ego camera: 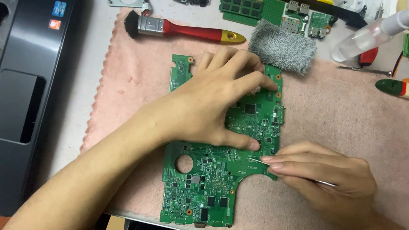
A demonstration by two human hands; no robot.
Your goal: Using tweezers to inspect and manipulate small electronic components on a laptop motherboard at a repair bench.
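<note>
A green circuit board [213, 183] with a round hole and many small chips lies on a pink cloth [341, 115]. My left hand [213, 102] rests flat on the board's upper half, thumb and fingers spread and pressing it down. My right hand [324, 179] is at the board's right edge, fingers pinched on thin metal tweezers [257, 160] whose tip touches the board just below my left thumb. The tweezers' rear end shows past my palm.
A red-handled brush [183, 30] lies at the cloth's top. A grey fuzzy pad [283, 49] sits above the board. Small green boards [264, 10], a clear spray bottle [370, 36] and screwdriver handles [392, 87] are at the upper right. A dark laptop [25, 93] lies left.
</note>
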